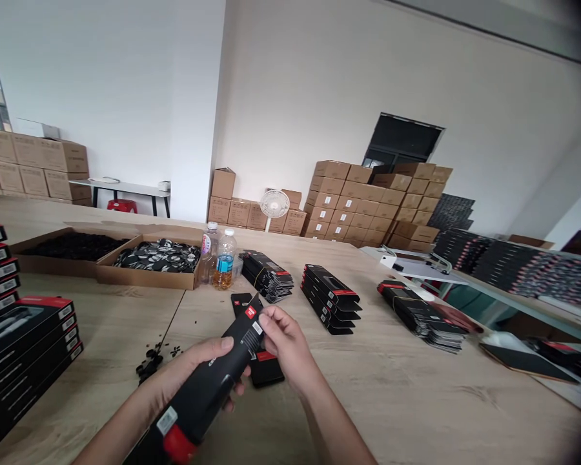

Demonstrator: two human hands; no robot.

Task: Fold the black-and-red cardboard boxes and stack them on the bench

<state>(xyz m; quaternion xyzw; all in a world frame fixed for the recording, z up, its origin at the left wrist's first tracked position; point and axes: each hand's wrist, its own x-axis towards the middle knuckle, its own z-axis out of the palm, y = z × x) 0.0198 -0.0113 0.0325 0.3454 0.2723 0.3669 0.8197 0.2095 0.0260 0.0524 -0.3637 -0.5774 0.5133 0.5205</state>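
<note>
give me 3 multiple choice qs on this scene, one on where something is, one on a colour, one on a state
1. Where do the two plastic bottles stand?
A) On the floor by the white fan
B) On the wooden table, between the cardboard tray and a stack of black boxes
C) In the left hand

2. What colour is the lower end of the black box in the hands?
A) Blue
B) Green
C) Red

3. How is that box held?
A) By the left hand and the right hand
B) By the right hand alone
C) By neither; it lies on the table

Answers:
1. B, the bottles stand on the tabletop between the tray and stack.
2. C, a red end shows nearest the camera.
3. A, both hands are closed around the box.
</note>
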